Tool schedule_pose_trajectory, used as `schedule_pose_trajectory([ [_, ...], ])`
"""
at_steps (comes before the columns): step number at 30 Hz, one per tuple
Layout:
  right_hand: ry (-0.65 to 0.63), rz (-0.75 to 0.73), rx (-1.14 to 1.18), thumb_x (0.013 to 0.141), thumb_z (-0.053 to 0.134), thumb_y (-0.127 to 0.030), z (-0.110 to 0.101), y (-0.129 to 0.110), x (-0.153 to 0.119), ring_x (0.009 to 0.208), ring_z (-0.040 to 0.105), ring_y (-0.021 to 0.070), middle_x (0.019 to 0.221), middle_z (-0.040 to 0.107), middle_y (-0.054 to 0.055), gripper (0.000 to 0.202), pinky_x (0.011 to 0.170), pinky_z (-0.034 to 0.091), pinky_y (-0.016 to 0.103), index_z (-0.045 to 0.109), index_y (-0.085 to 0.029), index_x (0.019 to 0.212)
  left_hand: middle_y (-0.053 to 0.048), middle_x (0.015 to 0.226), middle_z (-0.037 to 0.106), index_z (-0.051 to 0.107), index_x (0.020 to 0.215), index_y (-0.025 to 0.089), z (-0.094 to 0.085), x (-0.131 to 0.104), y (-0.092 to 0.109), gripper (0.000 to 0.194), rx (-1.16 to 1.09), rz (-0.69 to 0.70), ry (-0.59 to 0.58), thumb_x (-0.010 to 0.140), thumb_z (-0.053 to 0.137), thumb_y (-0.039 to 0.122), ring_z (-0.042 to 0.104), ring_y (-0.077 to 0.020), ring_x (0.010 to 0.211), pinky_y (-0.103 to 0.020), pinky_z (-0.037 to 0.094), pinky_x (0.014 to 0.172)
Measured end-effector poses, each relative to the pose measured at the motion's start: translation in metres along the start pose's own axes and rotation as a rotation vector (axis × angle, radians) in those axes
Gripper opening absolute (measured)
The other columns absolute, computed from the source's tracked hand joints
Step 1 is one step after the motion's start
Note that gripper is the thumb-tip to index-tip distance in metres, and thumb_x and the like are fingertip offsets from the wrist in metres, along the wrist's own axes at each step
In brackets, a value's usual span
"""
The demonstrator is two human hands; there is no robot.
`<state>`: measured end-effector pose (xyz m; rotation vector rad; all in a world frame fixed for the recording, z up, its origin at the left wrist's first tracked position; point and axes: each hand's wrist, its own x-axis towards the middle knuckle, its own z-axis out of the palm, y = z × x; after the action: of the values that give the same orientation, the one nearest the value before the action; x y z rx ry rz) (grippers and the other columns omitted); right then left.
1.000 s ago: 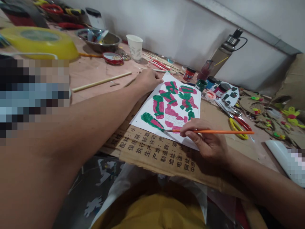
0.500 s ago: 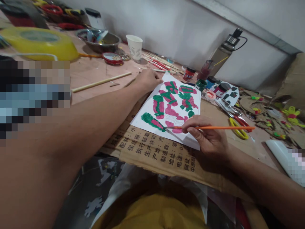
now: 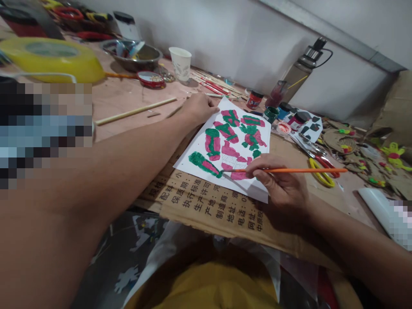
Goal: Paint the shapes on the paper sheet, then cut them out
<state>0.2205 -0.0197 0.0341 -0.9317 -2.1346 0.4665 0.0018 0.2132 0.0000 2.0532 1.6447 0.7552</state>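
Note:
My right hand pinches a paintbrush with an orange handle. The brush tip touches the lower end of a green and pink painted shape on a white sheet of paper. Several more shapes in the same colours cover the sheet, and one near its lower middle shows bare pencil lines. At the sheet's upper left corner, my left hand has its fingers curled onto the edge; the fingertips are partly hidden. Under the paper lies a flat piece of cardboard with printed characters.
Beyond the sheet stand a red paint jar, an open green paint jar and a bottle. Scissors lie at the right. Further left are a paper cup, a metal bowl and a yellow tape roll.
The brush tip has shifted very slightly along the lower end of the green shape. The sheet sits a touch further left in view, while both hands keep their hold.

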Motion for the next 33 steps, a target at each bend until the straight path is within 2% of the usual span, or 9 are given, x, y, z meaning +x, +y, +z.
schedule_pose_trajectory([
  [9,-0.054,0.004,0.034,0.112,0.064,-0.029,0.002,0.004,0.005,0.087,0.076,0.02,0.096,0.081,0.005,0.018,0.083,0.064,0.033,0.078,-0.024,0.103,-0.013,0.109,0.083,0.08,0.09,0.02,-0.002,-0.001,0.003,0.017,0.011,-0.003,0.004,0.097,0.073,0.034,0.066,-0.0251,0.095,-0.037,0.043,0.08],
  [12,-0.023,0.041,0.054,0.111,0.065,-0.029,0.002,0.003,0.001,0.086,0.076,0.0195,0.097,0.082,0.004,0.016,0.084,0.064,0.034,0.078,-0.024,0.103,-0.013,0.111,0.083,0.081,0.093,0.019,-0.002,-0.002,0.004,0.017,0.014,-0.011,0.005,0.097,0.074,0.034,0.066,-0.0247,0.095,-0.037,0.042,0.079],
  [18,0.034,0.15,0.04,0.112,0.067,-0.04,-0.001,-0.006,-0.005,0.083,0.076,0.0205,0.092,0.081,0.005,0.023,0.083,0.065,0.035,0.079,-0.024,0.1,-0.013,0.112,0.083,0.085,0.098,0.02,-0.002,-0.001,0.004,0.019,0.019,-0.013,-0.002,0.096,0.073,0.035,0.068,-0.0269,0.098,-0.038,0.045,0.084],
  [23,0.011,0.074,0.011,0.113,0.063,-0.039,-0.002,-0.004,-0.002,0.086,0.077,0.0219,0.094,0.081,0.006,0.025,0.084,0.066,0.036,0.079,-0.025,0.102,-0.013,0.11,0.083,0.085,0.097,0.02,0.0,0.001,0.001,0.018,-0.006,-0.007,-0.004,0.095,0.073,0.034,0.069,-0.0287,0.099,-0.04,0.046,0.087],
  [27,-0.049,-0.019,-0.003,0.112,0.063,-0.032,-0.003,-0.001,-0.004,0.087,0.078,0.0221,0.095,0.082,0.007,0.019,0.084,0.066,0.036,0.079,-0.023,0.106,-0.012,0.109,0.082,0.081,0.092,0.021,0.0,0.001,-0.001,0.016,-0.019,-0.003,-0.006,0.096,0.073,0.034,0.067,-0.0276,0.098,-0.04,0.045,0.087],
  [33,-0.026,-0.033,-0.003,0.111,0.065,-0.027,-0.004,-0.007,-0.007,0.085,0.077,0.0211,0.096,0.083,0.007,0.015,0.079,0.064,0.033,0.08,-0.024,0.107,-0.009,0.111,0.083,0.081,0.093,0.022,-0.001,0.0,0.001,0.015,-0.016,-0.005,-0.013,0.097,0.074,0.035,0.066,-0.0251,0.098,-0.037,0.044,0.084],
])
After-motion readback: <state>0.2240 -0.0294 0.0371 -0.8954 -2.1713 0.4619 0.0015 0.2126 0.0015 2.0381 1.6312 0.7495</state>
